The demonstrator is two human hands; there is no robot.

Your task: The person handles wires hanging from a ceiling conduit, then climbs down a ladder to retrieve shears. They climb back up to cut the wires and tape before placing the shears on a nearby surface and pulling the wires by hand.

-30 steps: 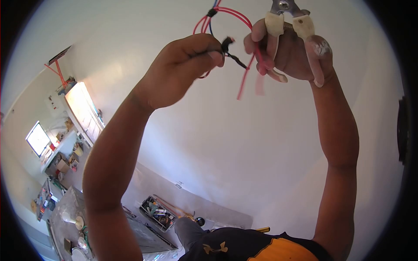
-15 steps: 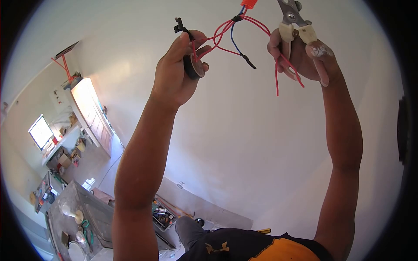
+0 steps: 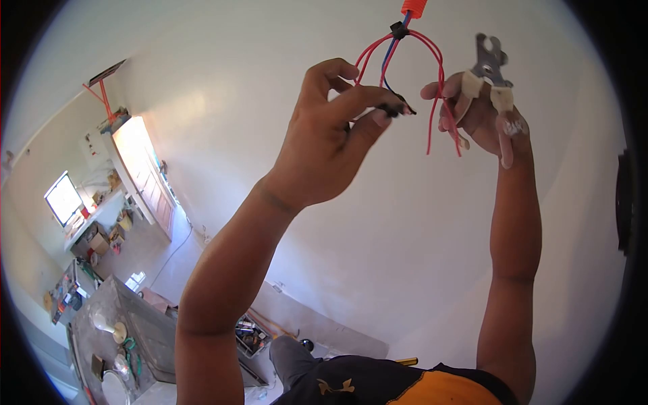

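Observation:
Red wires (image 3: 442, 61) and a blue wire (image 3: 388, 59) hang from an orange corrugated conduit (image 3: 414, 8), bound by black tape (image 3: 399, 30) just below its mouth. My left hand (image 3: 331, 128) pinches a black taped wire end (image 3: 398, 108) between thumb and finger; the rest of its grasp is hidden behind the hand. In my right hand (image 3: 482, 118) is a pair of pliers (image 3: 489, 64) with pale handles, jaws pointing up. Two red wire ends (image 3: 445, 131) dangle beside the fingers of that hand.
At the lower left, a grey table (image 3: 152, 331) carries a light bulb (image 3: 103, 322) and green-handled scissors (image 3: 128, 347). A box of tools (image 3: 250, 337) is on the floor. An open door (image 3: 145, 172) and a bright window (image 3: 63, 199) are at the left.
My left hand has moved right, onto the black taped end; the tape roll it held is now out of sight. My right hand and the pliers have shifted slightly down and right.

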